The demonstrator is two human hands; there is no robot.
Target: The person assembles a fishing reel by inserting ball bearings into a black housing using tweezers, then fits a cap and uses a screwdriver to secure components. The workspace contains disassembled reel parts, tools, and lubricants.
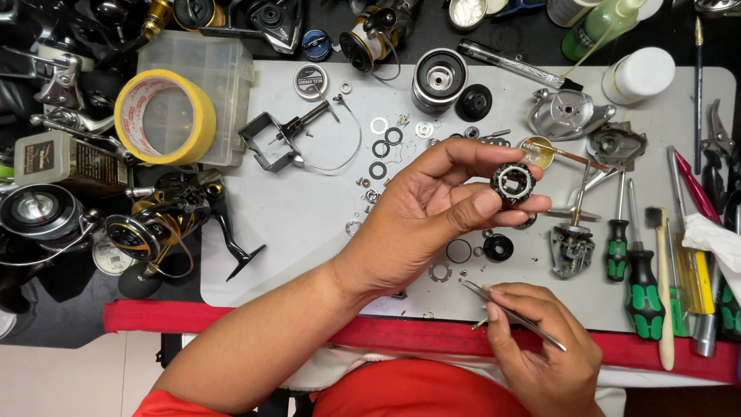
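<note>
From the head camera, the left hand (421, 212) holds a small black ring-shaped reel part (514, 184) pinched between thumb and fingers (471, 158), raised above the grey mat (293, 224) on the bench, its open face turned up toward the viewer. The right hand (540, 351) sits lower and nearer the body, closed around metal tweezers (513, 315) whose long axis runs up-left. Their tips lie below the part, well apart from it, beside loose washers (380, 147) and green-handled screwdrivers (641, 286).

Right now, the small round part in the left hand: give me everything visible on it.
The round black part is a small ring-shaped piece, likely plastic or metal, with a ribbed outer edge and a pale, squarish centre opening. The left hand pinches it between thumb and fingertips, face toward the camera, above the grey mat. Nothing else touches it.
</note>
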